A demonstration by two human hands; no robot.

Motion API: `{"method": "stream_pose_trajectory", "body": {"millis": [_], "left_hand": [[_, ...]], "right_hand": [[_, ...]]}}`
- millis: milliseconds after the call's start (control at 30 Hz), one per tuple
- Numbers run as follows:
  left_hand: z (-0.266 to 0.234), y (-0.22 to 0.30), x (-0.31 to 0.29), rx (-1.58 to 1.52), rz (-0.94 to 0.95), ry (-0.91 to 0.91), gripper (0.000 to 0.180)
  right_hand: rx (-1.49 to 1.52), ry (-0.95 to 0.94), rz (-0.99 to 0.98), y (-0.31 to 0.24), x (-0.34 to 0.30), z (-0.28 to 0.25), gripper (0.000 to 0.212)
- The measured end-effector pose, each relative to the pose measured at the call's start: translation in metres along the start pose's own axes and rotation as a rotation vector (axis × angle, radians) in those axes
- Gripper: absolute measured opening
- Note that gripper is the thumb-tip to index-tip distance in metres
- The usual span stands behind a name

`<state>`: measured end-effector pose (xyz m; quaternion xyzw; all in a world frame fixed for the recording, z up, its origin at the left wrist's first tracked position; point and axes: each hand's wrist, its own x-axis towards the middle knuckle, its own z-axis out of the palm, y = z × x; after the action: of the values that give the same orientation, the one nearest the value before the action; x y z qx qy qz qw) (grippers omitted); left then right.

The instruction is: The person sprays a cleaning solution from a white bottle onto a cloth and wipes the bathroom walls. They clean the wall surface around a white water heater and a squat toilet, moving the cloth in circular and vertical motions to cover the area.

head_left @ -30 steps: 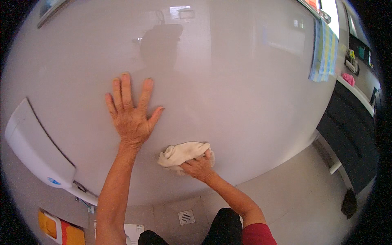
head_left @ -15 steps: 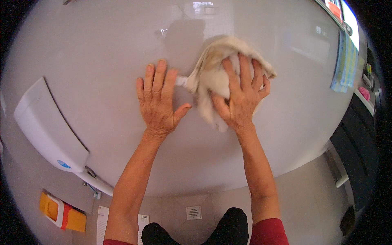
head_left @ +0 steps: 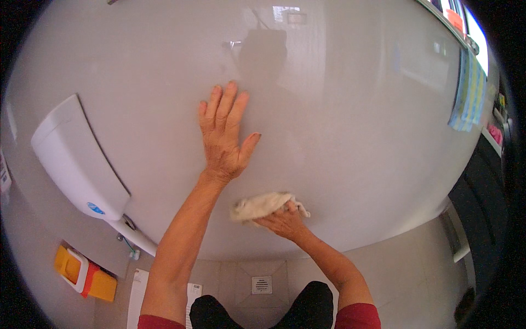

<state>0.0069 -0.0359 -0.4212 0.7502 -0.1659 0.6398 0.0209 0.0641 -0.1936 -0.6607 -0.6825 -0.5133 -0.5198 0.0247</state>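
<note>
My left hand (head_left: pixel 223 131) lies flat against a glossy pale grey wall (head_left: pixel 356 126), thumb held out and fingers close to straight. Lower down, toward the foot of the wall, my right hand (head_left: pixel 284 221) grips a cream cloth (head_left: pixel 264 205). The cloth is bunched up and pressed on the wall, its loose end hanging out past the knuckles. Most of the right fingers are hidden by the cloth.
On the left a white toilet cistern (head_left: pixel 82 159) is fixed to the wall, a white pipe (head_left: pixel 134 238) below it. A yellow and red container (head_left: pixel 86 276) is near the floor. A floor drain (head_left: pixel 262 284) lies ahead of my knees. A striped towel (head_left: pixel 469 93) hangs at right.
My right hand has swept the cloth down the wall and to the left, from beside my left hand to below it. The left hand stays flat on the wall; the view has shifted slightly.
</note>
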Motion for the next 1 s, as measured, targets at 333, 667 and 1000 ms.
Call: {"method": "stream_pose_trajectory", "body": {"millis": [333,667,1000], "left_hand": [[-0.048,-0.055,-0.040,0.356,-0.251,0.077,0.061],[-0.049,-0.084,-0.067,0.506,-0.297,0.075,0.065],[-0.054,-0.089,-0.071,0.505,-0.294,0.071,0.061]], "right_hand": [[-0.027,0.170,0.079,0.101,0.116,-0.081,0.040],[-0.140,0.408,0.213,0.067,0.187,-0.081,0.026],[0.153,-0.026,-0.105,-0.034,0.041,0.017,0.043]]}}
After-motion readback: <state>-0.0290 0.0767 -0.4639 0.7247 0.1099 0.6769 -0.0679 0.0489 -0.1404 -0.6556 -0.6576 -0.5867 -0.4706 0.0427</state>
